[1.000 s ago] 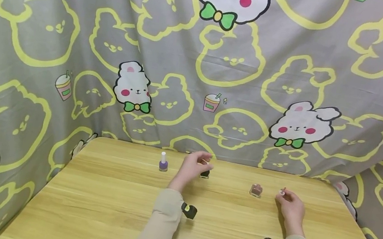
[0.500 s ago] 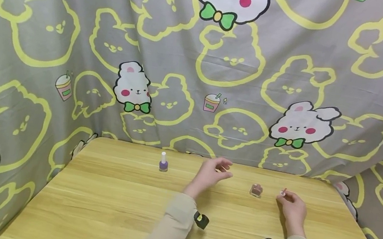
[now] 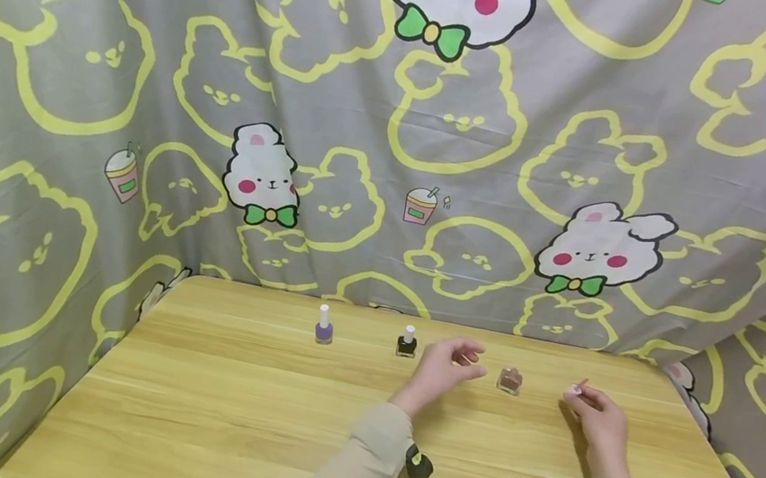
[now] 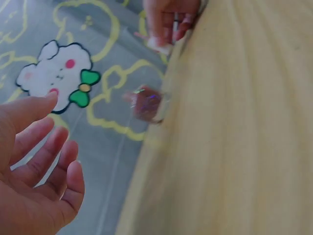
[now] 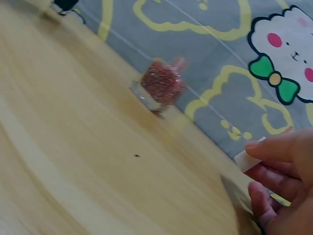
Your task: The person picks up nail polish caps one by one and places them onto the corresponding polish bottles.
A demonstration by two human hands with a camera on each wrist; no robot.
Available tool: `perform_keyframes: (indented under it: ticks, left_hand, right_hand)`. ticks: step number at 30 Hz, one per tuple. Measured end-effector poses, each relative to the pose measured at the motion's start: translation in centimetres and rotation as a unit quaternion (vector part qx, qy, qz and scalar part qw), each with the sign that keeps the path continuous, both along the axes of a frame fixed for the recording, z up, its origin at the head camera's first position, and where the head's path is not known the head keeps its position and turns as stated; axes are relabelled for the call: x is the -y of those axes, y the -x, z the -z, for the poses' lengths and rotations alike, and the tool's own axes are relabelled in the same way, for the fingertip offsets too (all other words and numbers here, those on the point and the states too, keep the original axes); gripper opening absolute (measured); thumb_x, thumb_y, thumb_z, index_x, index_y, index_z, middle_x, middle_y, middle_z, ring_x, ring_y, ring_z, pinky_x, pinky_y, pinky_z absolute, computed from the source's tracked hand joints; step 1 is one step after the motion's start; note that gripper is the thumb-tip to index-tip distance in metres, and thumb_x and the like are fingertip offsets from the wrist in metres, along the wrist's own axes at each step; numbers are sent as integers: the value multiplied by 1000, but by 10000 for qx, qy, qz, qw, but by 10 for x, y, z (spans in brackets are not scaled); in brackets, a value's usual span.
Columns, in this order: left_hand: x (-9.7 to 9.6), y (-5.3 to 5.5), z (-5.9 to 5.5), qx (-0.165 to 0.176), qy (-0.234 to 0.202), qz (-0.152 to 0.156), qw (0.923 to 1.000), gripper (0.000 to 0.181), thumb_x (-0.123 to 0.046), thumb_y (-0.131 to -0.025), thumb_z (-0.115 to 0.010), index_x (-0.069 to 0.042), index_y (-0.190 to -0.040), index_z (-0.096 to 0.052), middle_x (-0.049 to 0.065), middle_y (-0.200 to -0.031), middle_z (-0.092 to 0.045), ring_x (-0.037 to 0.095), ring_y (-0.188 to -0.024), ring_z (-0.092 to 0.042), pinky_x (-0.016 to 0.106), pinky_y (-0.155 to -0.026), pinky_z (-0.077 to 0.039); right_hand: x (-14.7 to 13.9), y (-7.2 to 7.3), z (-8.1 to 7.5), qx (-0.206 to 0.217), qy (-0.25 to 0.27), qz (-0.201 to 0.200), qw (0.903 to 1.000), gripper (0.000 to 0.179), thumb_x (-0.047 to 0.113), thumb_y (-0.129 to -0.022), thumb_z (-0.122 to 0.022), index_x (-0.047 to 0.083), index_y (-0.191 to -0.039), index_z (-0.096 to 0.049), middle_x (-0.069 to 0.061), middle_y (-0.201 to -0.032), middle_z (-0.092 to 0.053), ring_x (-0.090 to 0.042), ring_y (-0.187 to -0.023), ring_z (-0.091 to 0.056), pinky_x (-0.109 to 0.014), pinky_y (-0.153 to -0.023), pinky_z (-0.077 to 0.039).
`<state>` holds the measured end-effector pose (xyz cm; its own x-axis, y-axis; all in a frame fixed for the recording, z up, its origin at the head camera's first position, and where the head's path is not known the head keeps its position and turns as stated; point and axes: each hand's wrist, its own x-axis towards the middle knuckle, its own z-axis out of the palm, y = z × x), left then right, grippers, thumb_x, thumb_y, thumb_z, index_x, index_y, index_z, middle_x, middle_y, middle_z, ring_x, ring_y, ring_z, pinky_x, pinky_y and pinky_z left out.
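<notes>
An uncapped nail polish bottle (image 3: 510,380) with reddish-pink glitter stands on the table between the two hands. My left hand (image 3: 445,368) is just left of it, fingers loosely bent and apart, with nothing in them; the left wrist view shows the same relaxed fingers (image 4: 68,161). To the right of the bottle, my right hand (image 3: 599,423) pinches a white nail polish cap (image 5: 249,159) between thumb and fingers. The cap's thin reddish brush (image 3: 583,383) points up and away from the hand.
A black nail polish bottle (image 3: 407,343) with a white cap stands left of the left hand. Farther left is a purple nail polish bottle (image 3: 324,327), also capped. A patterned curtain (image 3: 346,97) hangs right behind the wooden table (image 3: 209,413).
My left hand has moved right, from over the black bottle to beside the glitter bottle, uncovering the black one. The right hand with the cap has shifted slightly right, tilting the brush.
</notes>
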<state>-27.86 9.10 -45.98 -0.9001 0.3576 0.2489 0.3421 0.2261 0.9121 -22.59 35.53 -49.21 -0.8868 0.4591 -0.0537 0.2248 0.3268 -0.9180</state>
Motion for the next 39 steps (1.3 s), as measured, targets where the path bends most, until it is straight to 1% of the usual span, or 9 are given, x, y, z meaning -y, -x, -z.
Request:
perform_keyframes:
  ticks: [7, 12, 16, 19, 23, 29, 32, 36, 39]
  left_hand:
    - [-15, 0, 18, 905, -548, -130, 9943, 35, -19, -83, -77, -7, -115, -69, 15, -118, -68, 5, -85, -59, 19, -73, -51]
    - [-25, 2, 27, 1224, -578, -203, 9906, 41, -21, -82, -79, -7, -119, -68, 10, -122, -68, 5, -90, -56, 21, -78, -50]
    - [-31, 3, 31, 1370, -611, -225, 9884, 42, -19, -81, -79, -7, -119, -68, 8, -122, -68, 7, -94, -58, 23, -82, -51]
    - [-37, 5, 33, 1406, -626, -199, 9879, 42, -17, -80, -79, -6, -119, -68, 8, -121, -69, 13, -98, -59, 25, -84, -51]
    - [-45, 6, 35, 1380, -449, -246, 9891, 42, -13, -79, -80, -7, -119, -69, 5, -121, -70, 19, -104, -61, 24, -86, -51]
    - [-59, 9, 34, 1214, -60, -380, 9919, 47, -8, -75, -82, -7, -120, -68, 5, -119, -71, 19, -108, -64, 25, -94, -50]
    - [-64, 10, 33, 1183, 150, -475, 9917, 46, -11, -75, -83, -10, -118, -70, 2, -118, -72, 17, -108, -65, 25, -96, -49]
    - [-70, 12, 33, 1056, 418, -603, 9917, 41, -14, -76, -83, -14, -116, -72, -2, -114, -73, 13, -105, -66, 22, -93, -49]
    - [-73, 12, 34, 1026, 455, -715, 9911, 36, -14, -76, -83, -15, -111, -74, -3, -107, -75, 10, -99, -67, 19, -90, -49]
  right_hand:
    - [-12, -1, -2, 11, 410, -174, 9990, 52, 22, -93, -66, -7, -133, -49, 31, -73, -54, 4, -70, -54, -17, -65, -49]
    - [-14, -3, -5, 11, 437, -197, 9989, 47, 21, -93, -66, -5, -128, -52, 31, -72, -55, 3, -69, -54, -18, -65, -50]
    - [-14, -3, -7, 11, 464, -246, 9986, 44, 22, -92, -67, -4, -125, -53, 30, -72, -55, 4, -70, -54, -18, -65, -50]
    - [-14, -3, -9, 21, 488, -303, 9983, 40, 22, -92, -68, -1, -122, -55, 30, -73, -56, 4, -70, -54, -19, -66, -50]
    - [-15, -3, -10, 11, 504, -367, 9981, 31, 22, -91, -69, 7, -115, -59, 31, -73, -57, 3, -70, -55, -19, -66, -50]
    - [-16, -1, -8, -100, 544, -525, 9971, 17, 25, -90, -70, 21, -105, -62, 33, -76, -58, 5, -72, -57, -18, -68, -51]
    - [-16, 0, -8, -146, 466, -592, 9970, 19, 26, -90, -70, 20, -107, -62, 34, -77, -58, 8, -75, -57, -18, -69, -51]
    - [-15, 0, -9, -172, 382, -663, 9969, 28, 26, -91, -70, 13, -114, -61, 34, -78, -58, 7, -77, -58, -19, -70, -52]
    - [-14, 0, -11, -164, 471, -683, 9964, 23, 25, -90, -70, 16, -110, -62, 33, -78, -59, 5, -76, -59, -20, -69, -53]
